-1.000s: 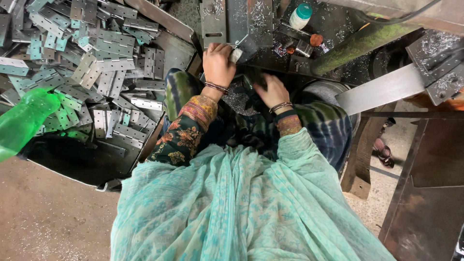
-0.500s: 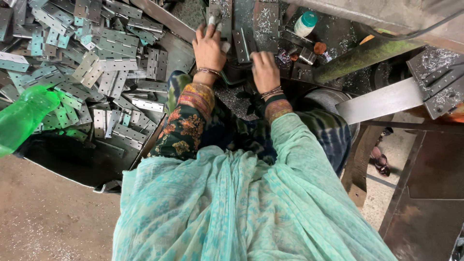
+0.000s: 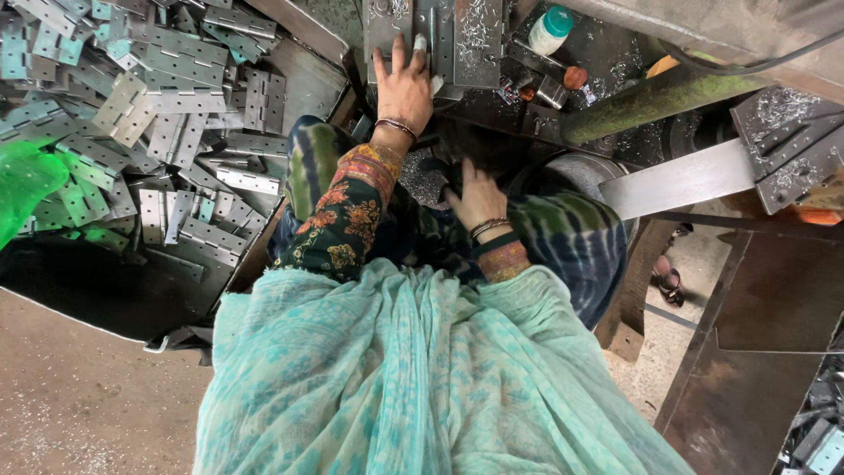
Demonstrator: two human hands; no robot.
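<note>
Beside the hands (image 3: 440,141), a metal tray (image 3: 299,79) holds heaped steel hinges (image 3: 149,105)

My left hand (image 3: 403,86) lies on a dull grey metal plate (image 3: 475,35) dusted with bright, rough metal shavings. The hinges (image 3: 167,97) heaped at the tray's left edge are bare sheet metal, matt silver. My shawl (image 3: 413,387) is thin, crinkled cloth. The small bottle (image 3: 550,31) looks like smooth plastic. Thin metal bangles (image 3: 397,128) shine on my wrist.
</note>
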